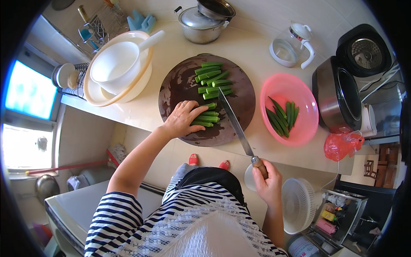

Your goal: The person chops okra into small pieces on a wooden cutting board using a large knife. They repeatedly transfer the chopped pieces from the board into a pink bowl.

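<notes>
On the round dark chopping board (173, 80), my left hand (183, 119) lies over a small bunch of okra pods (207, 119), thumb and fingers pressing around it. Their cut ends point right. My right hand (268, 180) grips the wooden handle of a kitchen knife (236, 123), near the counter's front edge. The blade slants up and left over the board, its tip beside the lower end of a group of trimmed okra (213, 77). Whether the tip touches them I cannot tell. To the right, a pink plastic bowl (273, 96) holds several whole okra pods (282, 119).
A white dipper (112, 64) rests in a cream basin (141, 83) at the left. Behind the board stands a lidded metal pot (200, 30). A glass jug (290, 48), an open rice cooker (330, 96) and a red plastic bag (342, 146) are rightward. Below is a white fan (297, 205).
</notes>
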`<action>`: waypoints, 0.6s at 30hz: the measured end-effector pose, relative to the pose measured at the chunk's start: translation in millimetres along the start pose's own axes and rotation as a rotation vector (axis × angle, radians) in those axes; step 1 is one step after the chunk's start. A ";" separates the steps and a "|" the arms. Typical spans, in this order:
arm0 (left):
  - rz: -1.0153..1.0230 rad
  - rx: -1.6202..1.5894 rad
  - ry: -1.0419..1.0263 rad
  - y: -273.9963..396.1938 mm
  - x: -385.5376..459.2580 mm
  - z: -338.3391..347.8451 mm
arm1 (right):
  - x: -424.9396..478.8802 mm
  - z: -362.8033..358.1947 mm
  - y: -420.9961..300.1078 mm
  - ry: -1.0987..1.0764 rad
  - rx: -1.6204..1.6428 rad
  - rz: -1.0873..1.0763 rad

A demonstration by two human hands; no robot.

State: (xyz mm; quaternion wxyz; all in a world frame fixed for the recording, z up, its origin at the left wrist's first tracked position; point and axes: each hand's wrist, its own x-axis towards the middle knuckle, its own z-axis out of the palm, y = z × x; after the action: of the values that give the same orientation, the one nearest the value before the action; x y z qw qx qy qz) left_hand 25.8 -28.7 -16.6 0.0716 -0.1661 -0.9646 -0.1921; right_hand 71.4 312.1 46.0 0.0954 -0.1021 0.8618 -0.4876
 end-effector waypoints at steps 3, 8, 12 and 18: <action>-0.101 -0.032 0.013 3.5 -11.1 2.0 | 15.6 1.8 -1.8 -0.011 -0.019 -0.070; -0.240 0.056 0.114 8.7 -29.9 3.6 | 17.5 9.4 -4.8 -0.064 -0.039 -0.100; -0.238 0.191 0.146 12.8 -29.6 6.3 | 12.6 21.3 -9.1 -0.077 -0.046 -0.142; -0.273 0.217 0.137 13.6 -28.0 12.2 | 17.0 41.0 -15.9 -0.048 -0.003 -0.185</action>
State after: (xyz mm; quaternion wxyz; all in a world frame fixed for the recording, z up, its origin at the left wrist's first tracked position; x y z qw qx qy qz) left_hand 55.8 -20.2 -28.7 0.1278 -0.0116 -0.9861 -0.1058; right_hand 67.2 265.9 37.8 0.0707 -0.1930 0.8470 -0.4903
